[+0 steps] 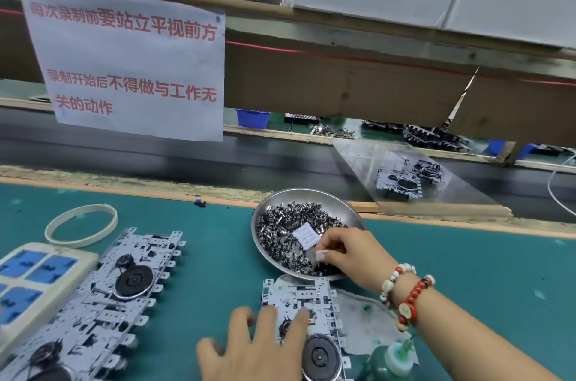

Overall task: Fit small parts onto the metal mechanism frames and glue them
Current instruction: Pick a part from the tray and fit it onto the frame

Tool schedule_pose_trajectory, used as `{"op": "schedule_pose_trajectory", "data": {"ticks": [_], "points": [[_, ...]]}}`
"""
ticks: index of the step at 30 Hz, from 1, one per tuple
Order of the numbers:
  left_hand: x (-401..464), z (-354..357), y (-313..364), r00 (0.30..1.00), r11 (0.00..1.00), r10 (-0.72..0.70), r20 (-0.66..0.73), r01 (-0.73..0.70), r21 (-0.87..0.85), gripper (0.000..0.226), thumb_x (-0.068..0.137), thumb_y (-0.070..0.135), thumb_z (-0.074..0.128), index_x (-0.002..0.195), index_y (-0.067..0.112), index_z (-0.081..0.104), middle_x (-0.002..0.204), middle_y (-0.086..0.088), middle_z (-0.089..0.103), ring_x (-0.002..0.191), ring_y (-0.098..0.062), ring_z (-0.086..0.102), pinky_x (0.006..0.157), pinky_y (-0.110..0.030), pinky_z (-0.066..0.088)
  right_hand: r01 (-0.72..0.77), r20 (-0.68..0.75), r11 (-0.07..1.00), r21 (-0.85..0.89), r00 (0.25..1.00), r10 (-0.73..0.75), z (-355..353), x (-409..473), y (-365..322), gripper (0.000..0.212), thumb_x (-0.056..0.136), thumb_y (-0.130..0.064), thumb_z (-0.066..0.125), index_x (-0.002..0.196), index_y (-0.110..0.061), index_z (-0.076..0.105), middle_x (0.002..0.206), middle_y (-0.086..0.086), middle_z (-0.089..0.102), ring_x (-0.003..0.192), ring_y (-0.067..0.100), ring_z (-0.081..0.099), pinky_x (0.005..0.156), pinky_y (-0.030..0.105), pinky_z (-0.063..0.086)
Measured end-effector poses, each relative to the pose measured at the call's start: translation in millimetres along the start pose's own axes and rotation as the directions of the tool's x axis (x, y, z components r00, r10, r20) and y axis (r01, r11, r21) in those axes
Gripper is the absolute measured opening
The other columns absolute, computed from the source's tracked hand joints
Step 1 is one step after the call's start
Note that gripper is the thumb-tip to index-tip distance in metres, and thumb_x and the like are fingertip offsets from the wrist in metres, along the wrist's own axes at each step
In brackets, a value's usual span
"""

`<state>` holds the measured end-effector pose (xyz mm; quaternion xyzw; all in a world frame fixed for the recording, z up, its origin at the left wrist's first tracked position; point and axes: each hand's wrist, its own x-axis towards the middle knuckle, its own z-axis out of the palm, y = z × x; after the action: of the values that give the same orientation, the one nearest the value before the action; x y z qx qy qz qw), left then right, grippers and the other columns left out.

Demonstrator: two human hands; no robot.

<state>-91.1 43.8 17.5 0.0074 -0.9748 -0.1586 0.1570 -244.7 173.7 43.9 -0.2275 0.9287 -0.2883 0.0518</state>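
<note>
Metal frame [307,312] sits on the green mat just below the steel dish [268,243] — left hand [258,346] lies flat on it, fingers straight, pinning it down. Right hand [346,252] is in the dish, fingertips pinching among the small parts [280,224]; whether one is caught, I cannot tell. This looks like the picking step — next comes seating a part on the frame, glue bottle [389,362] close by.
</note>
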Motion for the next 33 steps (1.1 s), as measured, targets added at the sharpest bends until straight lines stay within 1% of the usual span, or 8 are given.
{"op": "schedule_pose_trajectory", "data": {"ticks": [4,7,11,16,18,20,22,33], "points": [[20,-10,-2,0.989,1.000,0.029,0.147,-0.027,-0.013,0.059,0.059,0.068,0.035,0.093,0.037,0.072,0.099,-0.001,0.068,0.095,-0.022,0.049,0.057,-0.037,0.050,-0.007,-0.022,1.000,0.020,1.000,0.007,2,-4,-1,0.023,0.088,-0.024,0.063,0.069,-0.033,0.055,0.077,-0.018,0.061,0.073,-0.006,0.054,0.063,0.004,0.040],[27,-2,-4,0.995,0.998,0.068,0.068,-0.067,-0.021,0.063,0.074,0.073,0.020,0.132,0.053,0.032,0.146,0.020,0.021,0.132,-0.018,0.030,0.094,-0.036,0.043,-0.017,-0.086,0.999,0.051,0.996,0.021,1,-5,0,0.023,0.088,-0.024,0.063,0.069,-0.033,0.054,0.071,-0.016,0.060,0.067,-0.004,0.053,0.062,0.006,0.041],[24,-3,-4,0.975,0.988,0.056,0.216,-0.023,-0.153,0.061,0.056,0.071,0.023,0.073,0.040,0.073,0.075,0.016,0.069,0.060,-0.006,0.065,0.040,-0.012,0.044,-0.047,-0.143,0.965,0.259,0.986,0.086,-2,-9,1,0.021,0.087,-0.016,0.064,0.069,-0.025,0.058,0.065,-0.007,0.066,0.053,-0.005,0.056,0.056,0.008,0.044],[28,-17,-17,0.930,0.972,0.234,0.282,-0.215,-0.097,0.075,0.069,0.061,0.023,0.118,0.020,0.063,0.124,-0.013,0.056,0.111,-0.042,0.051,0.074,-0.061,0.043,-0.038,-0.104,0.857,0.514,0.989,0.107,0,-25,-3,0.020,0.087,-0.006,0.062,0.075,-0.022,0.066,0.063,-0.006,0.066,0.058,0.002,0.061,0.059,0.016,0.050],[30,-25,-9,0.950,0.994,0.040,0.309,-0.006,-0.109,0.054,0.053,0.078,0.044,0.092,0.049,0.066,0.105,0.020,0.063,0.094,-0.018,0.065,0.065,-0.044,0.047,-0.027,-0.084,0.843,0.537,0.993,0.086,0,-34,-5,0.024,0.087,-0.004,0.061,0.076,-0.024,0.070,0.065,-0.008,0.067,0.063,0.002,0.062,0.061,0.016,0.051],[33,-21,3,0.963,0.988,0.035,0.268,0.006,-0.153,0.037,0.070,0.074,0.047,0.106,0.063,0.045,0.119,0.039,0.037,0.120,-0.004,0.038,0.093,-0.041,0.034,-0.034,-0.052,0.810,0.586,0.995,0.080,-1,-41,-6,0.031,0.087,0.000,0.060,0.072,-0.023,0.073,0.065,-0.006,0.068,0.065,0.004,0.064,0.063,0.017,0.052],[38,-9,-5,0.987,0.975,0.065,0.148,-0.031,-0.222,0.034,0.086,0.062,0.039,0.118,0.058,0.029,0.121,0.038,0.023,0.117,0.002,0.018,0.094,-0.026,0.024,-0.057,0.001,0.767,0.639,0.997,0.073,-1,-48,-7,0.033,0.085,0.006,0.059,0.071,-0.020,0.073,0.066,-0.001,0.069,0.065,0.007,0.066,0.063,0.018,0.053],[50,-1,-6,0.989,0.868,0.000,0.148,0.074,-0.491,0.015,0.084,0.048,0.054,0.072,0.041,0.050,0.077,0.025,0.060,0.083,0.012,0.050,0.089,-0.018,0.023,-0.065,0.034,0.793,0.606,0.998,0.056,8,-63,-6,0.026,0.074,0.002,0.074,0.067,-0.023,0.070,0.066,-0.001,0.068,0.064,0.005,0.063,0.063,0.017,0.050]]}}
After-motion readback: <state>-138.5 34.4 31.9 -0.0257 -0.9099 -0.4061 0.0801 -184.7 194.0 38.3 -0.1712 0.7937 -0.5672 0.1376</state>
